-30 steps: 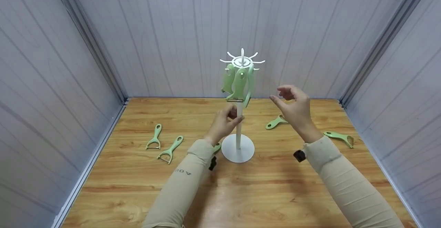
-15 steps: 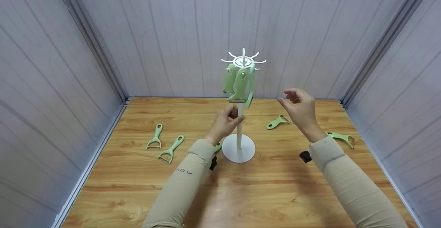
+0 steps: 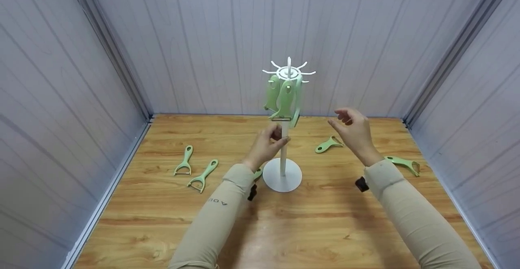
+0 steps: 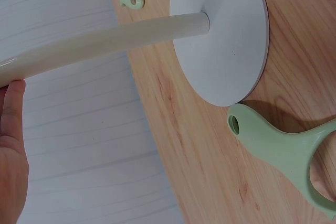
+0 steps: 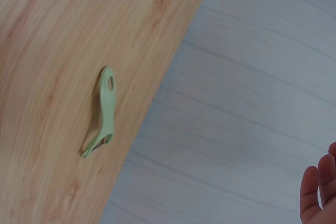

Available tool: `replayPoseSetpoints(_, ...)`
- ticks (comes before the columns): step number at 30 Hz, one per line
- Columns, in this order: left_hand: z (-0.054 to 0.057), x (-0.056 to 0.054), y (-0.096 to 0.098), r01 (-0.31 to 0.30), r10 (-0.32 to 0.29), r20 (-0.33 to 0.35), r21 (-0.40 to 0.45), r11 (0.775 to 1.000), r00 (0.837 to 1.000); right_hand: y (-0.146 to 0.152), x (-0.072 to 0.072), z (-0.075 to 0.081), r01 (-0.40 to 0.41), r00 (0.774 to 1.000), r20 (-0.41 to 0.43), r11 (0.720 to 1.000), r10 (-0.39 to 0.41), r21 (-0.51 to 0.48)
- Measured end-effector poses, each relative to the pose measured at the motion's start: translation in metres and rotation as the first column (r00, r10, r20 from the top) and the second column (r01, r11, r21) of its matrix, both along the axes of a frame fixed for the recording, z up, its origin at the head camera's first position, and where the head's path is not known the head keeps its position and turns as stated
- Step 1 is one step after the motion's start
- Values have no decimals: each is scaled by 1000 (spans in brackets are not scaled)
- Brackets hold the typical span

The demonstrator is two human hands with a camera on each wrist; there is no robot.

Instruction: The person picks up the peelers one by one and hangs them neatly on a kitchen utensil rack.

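Note:
A white stand (image 3: 284, 155) with a round base rises upright in the middle of the table, topped by a ring of hooks. My left hand (image 3: 265, 146) holds its pole between thumb and fingers, below the hanging peelers. Green peelers hang from the front hooks: a front peeler (image 3: 287, 100), a left peeler (image 3: 272, 94) and a right peeler (image 3: 298, 105) partly hidden behind the front one. My right hand (image 3: 356, 134) hovers in the air to the right of the stand, fingers loosely bent and holding nothing. In the right wrist view, a peeler (image 5: 107, 103) lies on the table, apart from that hand.
Two peelers, a farther peeler (image 3: 185, 162) and a nearer peeler (image 3: 204, 175), lie left of the stand. Another peeler (image 4: 278, 145) lies beside the base, mostly hidden by my left arm in the head view. One peeler (image 3: 402, 163) lies far right. Panel walls (image 3: 227, 45) surround the table.
My right hand has drawn slightly away from the stand, to the right and down, then nearly stopped. My left hand keeps its hold on the pole. The hanging peelers stay in place.

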State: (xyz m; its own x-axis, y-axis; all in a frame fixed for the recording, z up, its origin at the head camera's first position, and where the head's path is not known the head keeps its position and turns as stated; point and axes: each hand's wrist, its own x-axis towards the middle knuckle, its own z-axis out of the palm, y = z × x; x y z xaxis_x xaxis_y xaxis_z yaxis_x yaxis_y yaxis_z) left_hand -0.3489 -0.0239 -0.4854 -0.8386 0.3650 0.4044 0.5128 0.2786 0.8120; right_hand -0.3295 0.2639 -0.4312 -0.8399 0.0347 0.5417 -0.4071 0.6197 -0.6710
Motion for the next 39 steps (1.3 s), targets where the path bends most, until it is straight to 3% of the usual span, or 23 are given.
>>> replayPoseSetpoints(15,1,1,1,-6,6,24,-1,1000,1000,12,-23,-5,-61,996,74,993,54,96)
replayPoseSetpoints(20,1,2,2,1,-1,28,4,1000,1000,14,-30,-7,-82,989,133,990,67,114)
replayPoseSetpoints(31,2,1,0,0,0,28,6,1000,1000,18,-48,-15,-166,947,304,971,108,172)
replayPoseSetpoints(39,1,1,1,-8,8,6,-15,1000,1000,22,-56,-31,-232,895,433,941,106,248)
